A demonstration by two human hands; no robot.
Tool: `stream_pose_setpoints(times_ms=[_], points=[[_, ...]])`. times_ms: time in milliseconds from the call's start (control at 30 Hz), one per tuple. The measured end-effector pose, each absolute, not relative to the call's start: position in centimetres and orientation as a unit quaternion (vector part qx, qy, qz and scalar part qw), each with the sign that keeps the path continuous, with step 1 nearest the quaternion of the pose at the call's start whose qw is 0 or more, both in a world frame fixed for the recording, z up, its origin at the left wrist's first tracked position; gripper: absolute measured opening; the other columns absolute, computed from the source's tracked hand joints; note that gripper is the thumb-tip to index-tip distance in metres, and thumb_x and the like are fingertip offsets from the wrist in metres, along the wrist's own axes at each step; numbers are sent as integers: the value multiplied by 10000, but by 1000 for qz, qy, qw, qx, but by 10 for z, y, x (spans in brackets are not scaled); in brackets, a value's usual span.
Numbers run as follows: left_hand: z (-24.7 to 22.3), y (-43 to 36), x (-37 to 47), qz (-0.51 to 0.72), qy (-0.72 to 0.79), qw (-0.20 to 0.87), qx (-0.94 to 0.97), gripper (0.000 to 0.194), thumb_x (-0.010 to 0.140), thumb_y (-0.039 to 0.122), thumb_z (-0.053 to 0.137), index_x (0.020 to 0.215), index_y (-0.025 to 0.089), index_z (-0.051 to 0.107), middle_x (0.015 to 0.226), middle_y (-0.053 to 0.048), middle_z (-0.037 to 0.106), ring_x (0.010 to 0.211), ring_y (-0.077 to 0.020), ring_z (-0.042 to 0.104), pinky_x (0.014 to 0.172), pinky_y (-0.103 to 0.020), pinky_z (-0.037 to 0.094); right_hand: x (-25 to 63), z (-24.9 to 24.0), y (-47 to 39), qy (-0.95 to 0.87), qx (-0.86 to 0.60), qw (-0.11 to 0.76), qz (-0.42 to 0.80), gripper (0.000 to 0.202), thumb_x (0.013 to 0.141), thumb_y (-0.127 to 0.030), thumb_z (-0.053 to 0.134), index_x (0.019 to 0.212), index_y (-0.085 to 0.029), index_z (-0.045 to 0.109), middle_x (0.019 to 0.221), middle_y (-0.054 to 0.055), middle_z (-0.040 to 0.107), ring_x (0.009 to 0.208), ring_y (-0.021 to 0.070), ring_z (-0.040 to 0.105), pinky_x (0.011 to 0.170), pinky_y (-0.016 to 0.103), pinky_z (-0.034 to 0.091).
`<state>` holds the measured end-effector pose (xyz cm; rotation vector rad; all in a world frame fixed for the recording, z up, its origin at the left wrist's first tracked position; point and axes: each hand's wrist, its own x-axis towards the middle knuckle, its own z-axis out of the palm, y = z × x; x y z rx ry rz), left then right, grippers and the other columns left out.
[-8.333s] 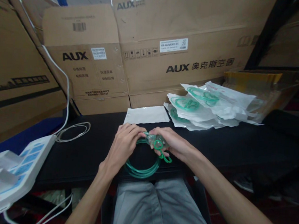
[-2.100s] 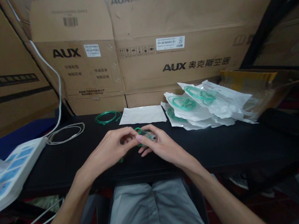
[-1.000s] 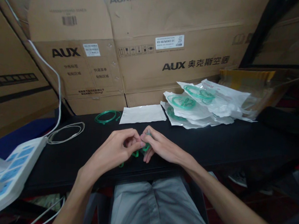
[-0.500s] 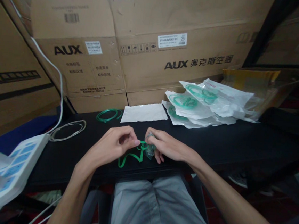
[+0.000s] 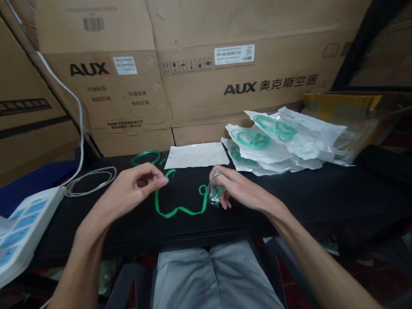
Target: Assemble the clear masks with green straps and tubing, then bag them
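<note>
My left hand [image 5: 140, 185] pinches a green elastic strap [image 5: 179, 212] near one end, with a short tip sticking up past the fingers. The strap hangs in a loose wavy curve across to the right, where it forms a small loop. That end meets a small crumpled clear plastic piece [image 5: 215, 197], which looks like a breathing mask. My right hand [image 5: 234, 188] is closed around the top of this piece, its lower fingers curled behind. The fingers partly hide its shape.
Behind my hands lie a coil of green tubing [image 5: 148, 158] and a flat white pouch [image 5: 196, 155]. Several packed pouches [image 5: 275, 146] are piled at the right. AUX cartons [image 5: 197, 91] wall off the back. At left are a looped cable [image 5: 91, 183] and a white power strip [image 5: 14, 238].
My left hand has moved left and up, drawing the strap out away from the clear piece. My right hand has shifted slightly right and up with the piece still in it.
</note>
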<state>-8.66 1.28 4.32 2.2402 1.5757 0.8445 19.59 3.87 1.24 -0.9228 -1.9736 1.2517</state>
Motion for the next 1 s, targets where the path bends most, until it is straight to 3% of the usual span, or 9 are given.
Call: stream_pose_setpoints(times_ms=[233, 533, 733, 1000], points=[[38, 7, -44, 319, 500, 148, 792, 340, 918, 529, 593, 922, 199, 678, 955, -26, 691, 797, -169, 616, 702, -257, 463, 184, 8, 35, -764, -371, 337, 406, 132, 852, -202, 556, 972, -217, 504, 655, -39, 639, 602, 143, 669, 573, 220, 489], [30, 8, -33, 272, 514, 202, 788, 318, 901, 498, 623, 896, 201, 736, 735, 13, 697, 648, -145, 590, 617, -227, 417, 179, 3, 40, -749, -324, 398, 418, 176, 823, -152, 545, 988, -211, 570, 900, -3, 646, 685, 130, 690, 627, 239, 529], [26, 9, -29, 269, 519, 198, 787, 346, 900, 504, 614, 847, 185, 737, 655, 13, 657, 595, -142, 553, 577, -232, 381, 178, 1, 40, -738, -327, 410, 425, 84, 840, -209, 615, 920, -205, 592, 809, -10, 658, 669, 144, 681, 621, 242, 509], [28, 9, -25, 299, 529, 201, 768, 371, 853, 527, 648, 844, 168, 739, 676, 8, 651, 585, -130, 502, 555, -223, 349, 178, 0, 40, -744, -329, 427, 394, 205, 836, -353, 715, 913, -199, 604, 810, -5, 679, 639, 140, 646, 605, 244, 487]])
